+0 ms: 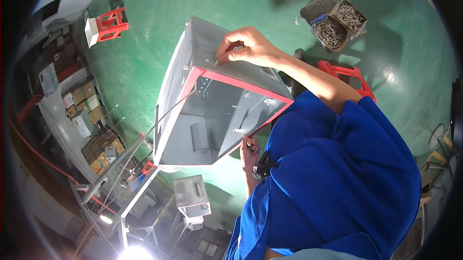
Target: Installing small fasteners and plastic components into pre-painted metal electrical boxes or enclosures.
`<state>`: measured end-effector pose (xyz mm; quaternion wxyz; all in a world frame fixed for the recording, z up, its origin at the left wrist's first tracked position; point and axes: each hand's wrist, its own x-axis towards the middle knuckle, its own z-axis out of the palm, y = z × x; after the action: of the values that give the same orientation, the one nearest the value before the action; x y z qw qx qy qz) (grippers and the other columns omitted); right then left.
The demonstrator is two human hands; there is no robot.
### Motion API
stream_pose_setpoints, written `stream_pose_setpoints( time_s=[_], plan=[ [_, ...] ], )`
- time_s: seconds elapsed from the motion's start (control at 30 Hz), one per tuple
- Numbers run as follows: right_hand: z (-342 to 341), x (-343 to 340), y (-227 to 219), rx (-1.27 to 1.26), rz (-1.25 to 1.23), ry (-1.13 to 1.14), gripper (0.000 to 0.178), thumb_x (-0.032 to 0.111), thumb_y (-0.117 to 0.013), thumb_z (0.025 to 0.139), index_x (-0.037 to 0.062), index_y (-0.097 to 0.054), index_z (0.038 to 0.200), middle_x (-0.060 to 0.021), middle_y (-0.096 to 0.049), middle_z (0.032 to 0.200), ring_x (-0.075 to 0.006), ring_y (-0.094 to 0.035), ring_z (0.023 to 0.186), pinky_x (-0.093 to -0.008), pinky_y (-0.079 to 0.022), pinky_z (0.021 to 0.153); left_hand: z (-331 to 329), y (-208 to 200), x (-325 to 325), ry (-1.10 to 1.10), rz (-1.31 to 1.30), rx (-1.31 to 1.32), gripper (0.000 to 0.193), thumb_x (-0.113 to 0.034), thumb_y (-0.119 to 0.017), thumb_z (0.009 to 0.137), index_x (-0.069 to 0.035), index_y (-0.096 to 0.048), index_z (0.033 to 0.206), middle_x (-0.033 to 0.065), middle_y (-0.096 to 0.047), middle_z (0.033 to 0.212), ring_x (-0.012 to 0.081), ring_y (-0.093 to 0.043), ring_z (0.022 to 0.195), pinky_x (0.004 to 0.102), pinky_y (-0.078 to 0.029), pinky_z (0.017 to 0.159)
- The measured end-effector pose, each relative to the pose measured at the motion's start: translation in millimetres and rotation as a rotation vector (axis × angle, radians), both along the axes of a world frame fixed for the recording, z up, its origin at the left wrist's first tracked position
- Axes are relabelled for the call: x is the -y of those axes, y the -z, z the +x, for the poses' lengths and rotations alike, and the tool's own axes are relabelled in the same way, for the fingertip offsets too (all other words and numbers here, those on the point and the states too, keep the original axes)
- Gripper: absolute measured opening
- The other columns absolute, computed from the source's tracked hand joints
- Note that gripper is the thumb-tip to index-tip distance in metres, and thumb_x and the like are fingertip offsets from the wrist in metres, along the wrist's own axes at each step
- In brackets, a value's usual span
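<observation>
The right hand pinched a small pale piece against the smooth grey, red-rimmed, open-fronted metal box above glossy green floor; the left hand curled beside its rim, grip unclear.

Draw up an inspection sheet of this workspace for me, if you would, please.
Surface: green floor, unevenly lit.
Job's things: grey metal case with red-edged opening.
Clutter: two boxes of small parts; red stools.
Grips: right grip seemingly pinching a small piece at the case's outer panel; left grip beside its near edge, contact unclear.
Cables: orange line, lower left; cable or hose unclear.
Surroundings: stacked cartons, smaller grey box, bright lamp.
</observation>
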<state>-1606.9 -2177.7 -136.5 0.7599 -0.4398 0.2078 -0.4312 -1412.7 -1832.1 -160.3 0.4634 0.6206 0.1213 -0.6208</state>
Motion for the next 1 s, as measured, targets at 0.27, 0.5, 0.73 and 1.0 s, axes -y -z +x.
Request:
stream_pose_setpoints(
  time_s=[0.27,0.5,0.73,1.0],
  plan=[
    [0.6,-8.2,-18.7,-0.238,-0.333,0.215,0.006,0.001,-0.068,0.078,0.0028,-0.065,0.083,-0.0048,-0.066,0.084,-0.0147,-0.063,0.078,-0.0269,-0.05,0.071,3.2,5.2,-3.6,-0.023,0.014,-0.024,0.038,-0.032,-0.049,0.095,-0.012,-0.039,0.065,0.0011,-0.038,0.063,0.0082,-0.033,0.051,0.0198,-0.023,0.041],
    [17.4,-21.3,-22.9,-0.205,-0.379,0.312,0.008,-0.001,-0.068,0.077,0.0016,-0.062,0.081,-0.006,-0.065,0.082,-0.0178,-0.064,0.077,-0.0284,-0.051,0.071,24.7,20.3,-10.7,0.115,0.074,-0.005,0.039,-0.039,-0.045,0.095,-0.014,-0.038,0.066,-0.0009,-0.037,0.062,0.0081,-0.031,0.05,0.0204,-0.024,0.045],
    [45.6,-37.7,-35.0,-0.272,-0.323,0.396,0.008,-0.002,-0.065,0.08,0.0013,-0.062,0.086,-0.0046,-0.064,0.081,-0.0134,-0.061,0.075,-0.0261,-0.049,0.071,26.8,23.6,-27.2,0.014,-0.095,0.069,0.036,-0.035,-0.048,0.094,-0.014,-0.038,0.067,0.0,-0.04,0.064,0.0099,-0.033,0.055,0.0245,-0.028,0.051],
    [68.4,-50.9,-35.3,-0.117,-0.06,0.307,0.004,0.004,-0.064,0.085,0.001,-0.063,0.088,-0.0023,-0.064,0.084,-0.0068,-0.058,0.076,-0.0223,-0.048,0.07,23.3,14.2,-29.1,-0.1,-0.074,0.051,0.033,-0.031,-0.053,0.091,-0.013,-0.041,0.066,0.0011,-0.045,0.062,0.0116,-0.041,0.057,0.0243,-0.033,0.054]
  ],
)
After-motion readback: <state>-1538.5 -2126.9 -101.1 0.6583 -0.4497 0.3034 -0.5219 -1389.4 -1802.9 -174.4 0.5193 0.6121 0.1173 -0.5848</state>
